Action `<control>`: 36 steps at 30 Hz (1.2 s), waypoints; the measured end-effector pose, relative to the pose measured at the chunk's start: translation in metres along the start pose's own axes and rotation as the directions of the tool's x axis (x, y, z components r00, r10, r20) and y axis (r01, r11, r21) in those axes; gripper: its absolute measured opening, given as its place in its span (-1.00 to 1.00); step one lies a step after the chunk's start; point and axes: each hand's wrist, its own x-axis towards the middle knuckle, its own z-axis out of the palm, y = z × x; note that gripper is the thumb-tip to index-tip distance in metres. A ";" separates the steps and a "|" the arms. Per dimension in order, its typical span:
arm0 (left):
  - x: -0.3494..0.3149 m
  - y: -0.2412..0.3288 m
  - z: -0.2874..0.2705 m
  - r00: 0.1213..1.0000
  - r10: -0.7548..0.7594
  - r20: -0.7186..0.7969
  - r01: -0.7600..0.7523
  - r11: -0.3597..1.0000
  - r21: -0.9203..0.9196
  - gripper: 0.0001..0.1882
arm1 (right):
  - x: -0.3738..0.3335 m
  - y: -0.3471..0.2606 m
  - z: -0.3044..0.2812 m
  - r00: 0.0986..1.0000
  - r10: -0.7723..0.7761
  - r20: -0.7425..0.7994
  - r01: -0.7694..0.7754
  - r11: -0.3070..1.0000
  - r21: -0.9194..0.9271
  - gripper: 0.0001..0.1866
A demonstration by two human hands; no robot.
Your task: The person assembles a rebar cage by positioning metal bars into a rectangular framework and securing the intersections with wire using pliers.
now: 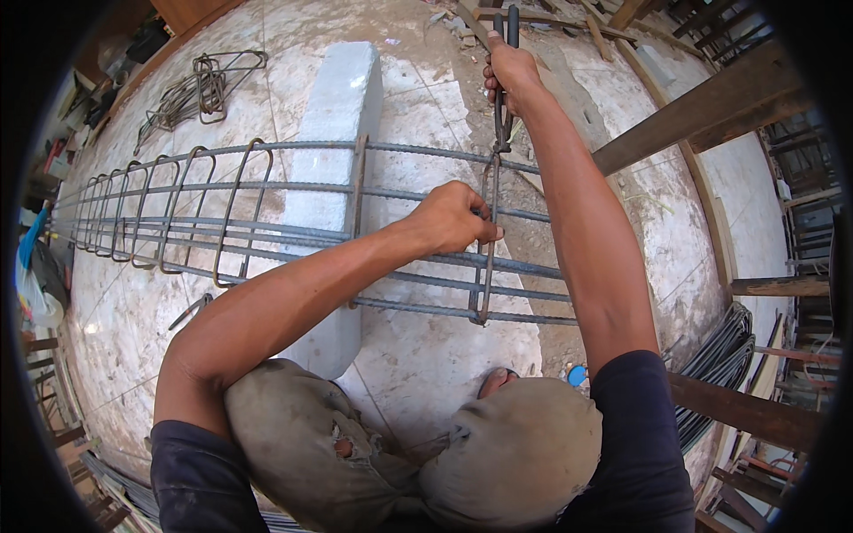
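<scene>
A long rebar cage [302,235] of ribbed bars and bent stirrups runs across in front of me. My right hand [511,73] is closed round the dark handles of a pair of end-cutting pincers [501,115]. Their jaws point down and meet the far top bar, right at the corner of a stirrup [483,284]. My left hand [458,218] reaches over the bars, its fingers curled and pinched on that same stirrup, below the pincers. Whether the jaws grip a tie wire is too small to tell.
A pale foam-like block [333,107] lies under the cage. Loose bent stirrups [209,93] are piled at the far left. Wooden beams [702,111] and a coil of dark rods [715,373] stand to the right. A blue cap [577,375] sits near my foot.
</scene>
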 end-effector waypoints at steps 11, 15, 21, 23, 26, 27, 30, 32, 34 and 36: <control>-0.001 0.001 -0.003 1.000 0.018 -0.004 -0.018 0.999 0.039 -0.66 | 0.034 0.017 0.012 0.990 0.128 0.056 -0.120 0.983 -0.136 -0.54; 0.006 -0.011 -0.006 0.988 0.153 -0.012 -0.147 0.966 0.215 -0.56 | 0.038 0.019 0.020 0.974 0.190 0.121 -0.164 0.967 -0.197 -0.56; 0.025 0.033 -0.109 0.899 0.163 -0.407 -0.065 0.968 0.242 -0.33 | 0.033 0.019 0.010 0.999 0.020 0.047 -0.007 0.966 -0.260 -0.47; 0.050 0.028 -0.149 0.689 0.289 -0.665 -0.078 0.941 0.328 -0.23 | 0.012 0.007 0.031 1.000 0.007 -0.007 -0.009 0.944 -0.329 -0.46; 0.093 0.069 -0.157 0.474 0.452 -0.755 -0.249 0.892 0.378 -0.23 | 0.011 0.003 0.026 0.981 -0.141 -0.136 0.060 0.877 -0.478 -0.45; 0.104 0.087 -0.151 0.464 0.444 -0.767 -0.301 0.893 0.334 -0.25 | 0.014 0.006 0.026 0.950 -0.256 -0.181 0.117 0.824 -0.554 -0.45; 0.108 0.140 -0.135 0.616 0.233 -0.752 -0.186 0.971 0.148 -0.31 | -0.016 0.004 0.028 0.898 -0.419 -0.136 0.261 0.755 -0.602 -0.47; 0.122 0.156 -0.124 0.636 0.180 -0.750 -0.104 0.984 0.147 -0.32 | -0.013 0.001 0.015 0.898 -0.424 -0.123 0.265 0.740 -0.619 -0.47; 0.139 0.156 -0.124 0.586 0.120 -0.801 0.034 0.984 0.173 -0.37 | -0.010 0.004 0.014 0.900 -0.424 -0.103 0.272 0.730 -0.627 -0.48; 0.154 0.149 -0.129 0.569 0.122 -0.813 -0.030 0.991 0.128 -0.42 | -0.007 0.010 0.012 0.872 -0.475 -0.121 0.325 0.745 -0.583 -0.49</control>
